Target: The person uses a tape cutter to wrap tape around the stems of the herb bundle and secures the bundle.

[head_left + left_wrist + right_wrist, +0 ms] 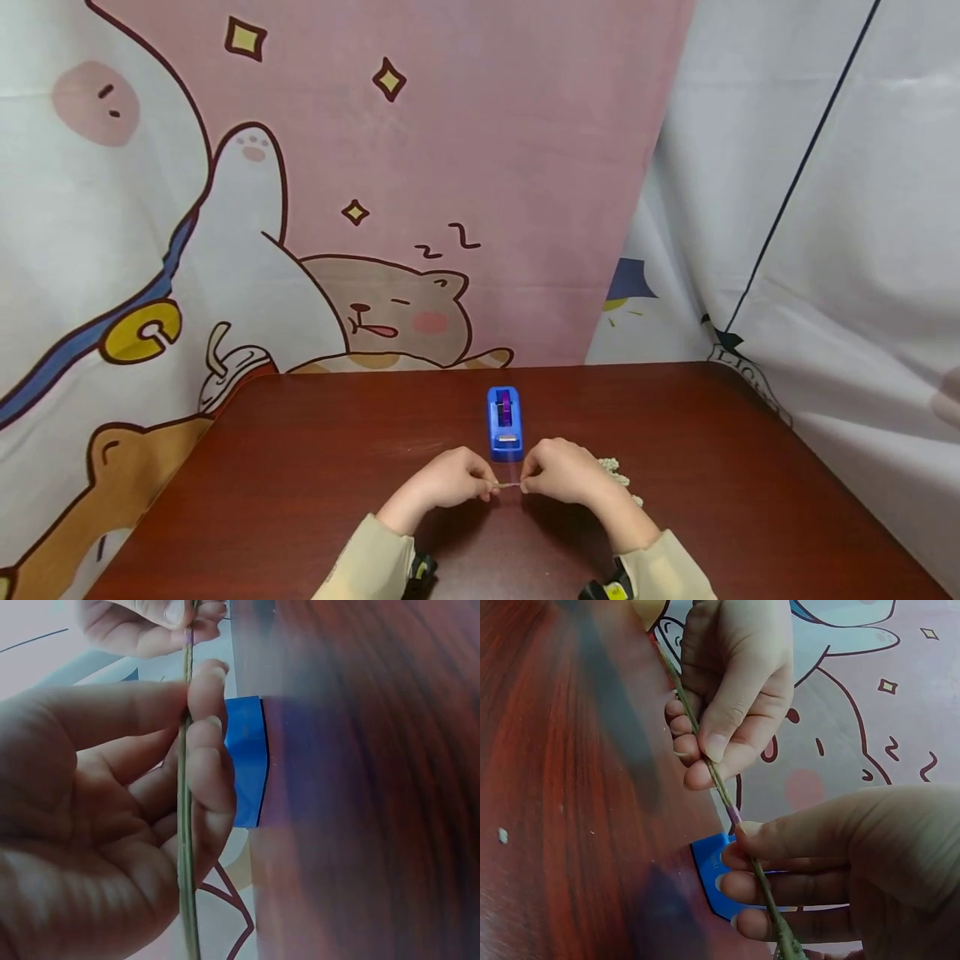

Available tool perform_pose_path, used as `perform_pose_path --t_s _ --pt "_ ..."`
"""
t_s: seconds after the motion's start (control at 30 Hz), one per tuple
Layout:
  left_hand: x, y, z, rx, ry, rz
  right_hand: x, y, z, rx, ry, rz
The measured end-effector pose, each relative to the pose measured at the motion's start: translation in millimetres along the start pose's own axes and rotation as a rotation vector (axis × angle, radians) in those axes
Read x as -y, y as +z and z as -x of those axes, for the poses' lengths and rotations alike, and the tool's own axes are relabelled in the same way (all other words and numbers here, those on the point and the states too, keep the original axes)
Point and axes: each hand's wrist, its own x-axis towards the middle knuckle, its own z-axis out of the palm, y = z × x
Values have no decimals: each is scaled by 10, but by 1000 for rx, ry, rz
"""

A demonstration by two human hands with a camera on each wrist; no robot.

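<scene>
Both hands hold a thin bundle of green plant stems [185, 825] over the near middle of the table. My left hand [456, 477] pinches the stems between thumb and fingers. A short way to the right, my right hand [564, 469] pinches the same bundle. Between them, a narrow purple band of tape [733, 815] sits on the stems beside the right thumb tip. Pale, small-clustered flower heads [617, 472] show past the right hand, partly hidden by it. Just beyond the fingertips stands a blue tape dispenser [506, 448] with a purple roll [505, 407].
The dark red-brown wooden table [337, 450] spreads to both sides. A small pale scrap [502, 835] lies on its surface. Behind rises a cartoon-printed pink and white cloth [540, 183], with a white cloth [840, 275] along the right side.
</scene>
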Motion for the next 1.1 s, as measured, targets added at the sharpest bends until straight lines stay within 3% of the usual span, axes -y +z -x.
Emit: perform_pose_path --t_s 0.17,0.4,0.7,0.9,1.1 --pt "54 19 -33 -19 2 17 -34 -5 -66 9 -12 25" --pt "91 29 -35 -55 -10 14 -45 -51 -198 92 -46 68" --pt "104 67 -55 -110 -51 46 -83 -161 -238 240 -26 -146" --pt "85 88 -73 -125 -67 47 -176 -138 -208 186 -68 -155" --pt "60 110 -92 -121 -80 107 -174 -137 -181 128 -72 -104"
